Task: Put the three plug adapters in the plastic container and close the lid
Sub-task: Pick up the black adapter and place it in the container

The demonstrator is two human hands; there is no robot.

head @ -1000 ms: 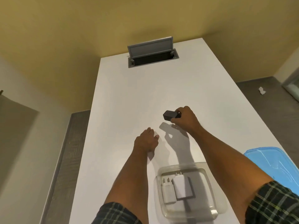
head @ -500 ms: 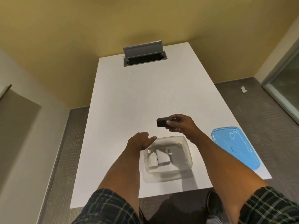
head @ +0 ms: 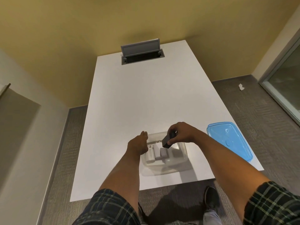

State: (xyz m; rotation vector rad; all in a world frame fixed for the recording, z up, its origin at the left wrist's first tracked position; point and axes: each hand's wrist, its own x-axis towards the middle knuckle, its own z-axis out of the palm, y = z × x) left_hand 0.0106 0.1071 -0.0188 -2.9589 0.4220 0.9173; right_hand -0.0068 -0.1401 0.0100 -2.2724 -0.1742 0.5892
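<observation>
A clear plastic container [head: 181,161] stands on the white table [head: 146,98] near its front edge. Two white plug adapters [head: 155,153] lie side by side in its left half. My right hand [head: 180,133] is shut on a black plug adapter [head: 167,141] and holds it tilted just above the open container. Against the container's left wall rests my left hand [head: 138,143], fingers together, with nothing in it. The blue lid [head: 228,140] lies flat on the table to the right of the container.
At the table's far end a grey cable box [head: 142,53] sits with its flap raised. The table's right edge runs close by the lid. Carpet floor surrounds the table, and a shoe [head: 211,198] shows under the front edge. A glass door [head: 285,88] is at the right.
My right hand has carried the black adapter from the table's middle back over the container. The left hand has drawn back to the container's left side. The view has pulled back.
</observation>
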